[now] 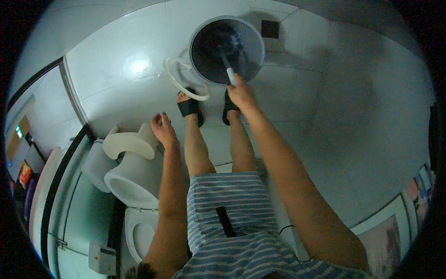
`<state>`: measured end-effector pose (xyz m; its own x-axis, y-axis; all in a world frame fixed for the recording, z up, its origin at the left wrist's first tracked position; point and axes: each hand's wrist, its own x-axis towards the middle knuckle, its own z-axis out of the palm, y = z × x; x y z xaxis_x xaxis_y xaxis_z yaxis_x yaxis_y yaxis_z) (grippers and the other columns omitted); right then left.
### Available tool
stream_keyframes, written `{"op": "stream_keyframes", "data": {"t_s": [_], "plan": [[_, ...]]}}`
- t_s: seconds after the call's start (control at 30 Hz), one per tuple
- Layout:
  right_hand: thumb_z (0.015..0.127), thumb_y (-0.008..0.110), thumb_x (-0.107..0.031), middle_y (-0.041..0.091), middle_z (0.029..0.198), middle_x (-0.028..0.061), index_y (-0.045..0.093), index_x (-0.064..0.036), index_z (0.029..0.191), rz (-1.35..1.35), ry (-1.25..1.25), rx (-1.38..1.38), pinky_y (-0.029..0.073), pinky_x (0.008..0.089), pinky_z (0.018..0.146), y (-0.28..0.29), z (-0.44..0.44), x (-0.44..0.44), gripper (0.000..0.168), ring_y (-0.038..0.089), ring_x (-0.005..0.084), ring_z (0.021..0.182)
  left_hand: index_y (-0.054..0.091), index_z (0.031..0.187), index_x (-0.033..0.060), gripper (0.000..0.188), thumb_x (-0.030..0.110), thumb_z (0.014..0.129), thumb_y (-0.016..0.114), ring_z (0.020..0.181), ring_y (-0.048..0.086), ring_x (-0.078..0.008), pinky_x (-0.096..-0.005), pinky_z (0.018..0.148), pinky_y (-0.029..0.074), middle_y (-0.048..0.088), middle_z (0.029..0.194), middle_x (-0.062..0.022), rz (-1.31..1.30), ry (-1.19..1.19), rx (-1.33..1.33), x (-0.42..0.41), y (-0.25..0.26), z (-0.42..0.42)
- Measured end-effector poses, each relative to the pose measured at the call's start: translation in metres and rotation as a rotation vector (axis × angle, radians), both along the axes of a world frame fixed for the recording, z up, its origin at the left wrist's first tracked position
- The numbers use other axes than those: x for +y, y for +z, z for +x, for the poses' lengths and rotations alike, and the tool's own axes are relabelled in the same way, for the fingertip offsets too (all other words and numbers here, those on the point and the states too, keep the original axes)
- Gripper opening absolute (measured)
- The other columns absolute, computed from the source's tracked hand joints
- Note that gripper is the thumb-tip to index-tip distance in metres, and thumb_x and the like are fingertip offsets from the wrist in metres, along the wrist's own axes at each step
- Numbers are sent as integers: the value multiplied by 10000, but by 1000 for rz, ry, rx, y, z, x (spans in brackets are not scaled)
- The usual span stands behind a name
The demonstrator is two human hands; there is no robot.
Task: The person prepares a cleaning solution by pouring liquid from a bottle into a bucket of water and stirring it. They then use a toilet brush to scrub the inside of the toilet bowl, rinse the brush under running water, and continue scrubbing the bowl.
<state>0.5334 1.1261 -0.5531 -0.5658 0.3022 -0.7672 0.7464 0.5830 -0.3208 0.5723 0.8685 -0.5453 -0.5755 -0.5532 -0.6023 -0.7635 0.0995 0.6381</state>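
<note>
My right hand [240, 91] is closed around the white handle [230, 74] of a long tool. Its thin grey shaft [225, 59] reaches down into a round grey bucket [262, 52], and its far end is lost in the dark inside, so the kind of tool cannot be told. Shiny dark contents [212, 45] fill much of the bucket. A curved cream band [174, 80], perhaps a hose or handle, lies left of the bucket by my foot. My left hand [163, 129] hangs with nothing in it, fingers loosely bent, near a cream curved plastic piece [129, 143].
A white toilet [142, 233] and a white basin-shaped piece [134, 183] stand to the left. My feet are in black slippers [190, 106]. A square floor drain [270, 29] lies beyond the bucket. A dark-edged glass partition [68, 174] runs along the left, a white-framed panel [379, 240] at lower right.
</note>
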Motion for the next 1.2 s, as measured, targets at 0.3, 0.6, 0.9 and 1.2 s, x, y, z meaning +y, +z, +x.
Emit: {"op": "stream_keyframes", "data": {"t_s": [0.3, 0.6, 0.9, 1.2], "plan": [[894, 407, -221, 626, 875, 182, 515, -93, 1192, 81, 667, -130, 486, 456, 728, 28, -21, 23, 341, 609, 357, 828, 450, 1130, 26, 451, 383, 863, 519, 882, 579, -393, -451, 731, 465, 584, 971, -232, -184, -924, 134, 77, -106, -134], [835, 485, -191, 649, 864, 155, 631, -36, 947, 375, 612, -106, 512, 439, 693, 56, -77, 94, 241, 635, 307, 833, 343, 1045, 83, 280, 270, 864, 445, 844, 557, -453, -507, 709, 429, 592, 902, -243, -183, -1010, -46, 93, -88, -142], [839, 485, -214, 626, 897, 198, 547, -54, 1136, -71, 350, 24, 489, 417, 726, 42, 10, 81, 343, 610, 343, 804, 378, 1056, 87, 262, 263, 865, 413, 760, 592, -430, -503, 670, 451, 620, 796, -228, -469, -1221, 8, 152, -30, -163], [822, 516, -204, 638, 885, 162, 512, -176, 1213, -148, -13, 290, 492, 440, 713, 107, 52, 106, 391, 614, 335, 762, 173, 1375, 125, 601, 230, 841, 429, 671, 629, -349, -437, 585, 490, 636, 764, -194, -815, -1602, 65, 213, 23, -200]]}}
